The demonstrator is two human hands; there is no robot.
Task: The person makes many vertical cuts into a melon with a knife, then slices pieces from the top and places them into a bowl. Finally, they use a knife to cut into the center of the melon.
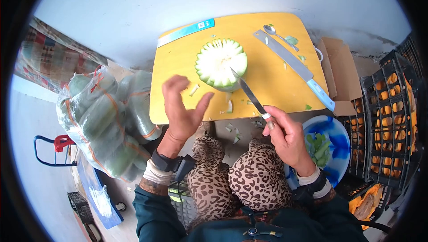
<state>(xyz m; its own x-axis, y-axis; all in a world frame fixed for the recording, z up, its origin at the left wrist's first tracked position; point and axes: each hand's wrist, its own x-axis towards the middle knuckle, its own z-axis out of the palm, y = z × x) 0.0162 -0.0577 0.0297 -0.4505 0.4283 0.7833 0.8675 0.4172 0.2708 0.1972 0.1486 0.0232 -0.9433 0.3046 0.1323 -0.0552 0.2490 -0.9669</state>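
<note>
My right hand (287, 137) is closed on the handle of a narrow carving knife (252, 95). Its blade reaches up to the cut face of a pale green melon (218, 63), with the tip at the near right of the flesh. Notches run around much of the melon's rim in a scalloped edge. Left of the melon, my left hand (183, 110) hovers by the front edge of the yellow table (174, 70), thumb and fingers apart, holding nothing. Small rind scraps (230, 106) lie in front of the melon.
A large blue-handled knife (287, 59) and a spoon (276, 31) lie on the table's right; a blue-white knife sleeve (187, 32) lies at back left. Plastic-wrapped melons (100, 121) stand left. A blue-white basin (336, 130) with green peelings, cardboard box (341, 66) and black crates (388, 121) stand right.
</note>
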